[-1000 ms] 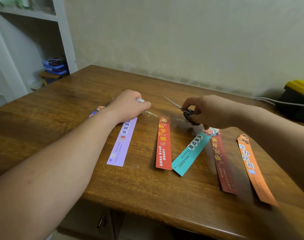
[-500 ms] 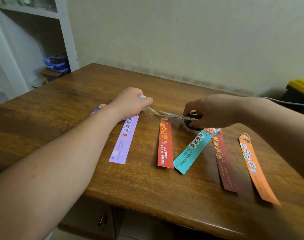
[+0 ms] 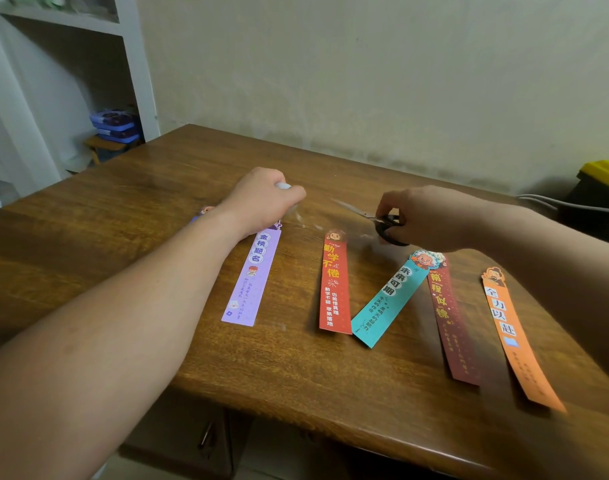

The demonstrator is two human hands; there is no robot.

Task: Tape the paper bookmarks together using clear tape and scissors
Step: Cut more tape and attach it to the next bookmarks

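Several paper bookmarks lie on the wooden table [image 3: 130, 244]: purple [image 3: 253, 282], red [image 3: 333, 289], teal [image 3: 386, 299], dark red [image 3: 450, 323] and orange [image 3: 514, 341]. My left hand [image 3: 261, 199] is closed around a roll of clear tape [image 3: 283, 185] above the purple bookmark's top. A faint strip of clear tape [image 3: 305, 221] stretches from it toward the red bookmark. My right hand [image 3: 421, 216] grips black-handled scissors [image 3: 382, 221]; their blades point left, just right of the strip.
A white shelf unit [image 3: 136, 74] stands at the back left with blue boxes [image 3: 114, 126] low down. A black and yellow case [image 3: 601, 188] with a grey cable sits at the far right. A drawer handle [image 3: 206, 434] shows below the table's front edge.
The scissors were at the tape strip with their blades over it half a second ago; now my right hand has drawn them back to the right. My left hand stays on the roll.
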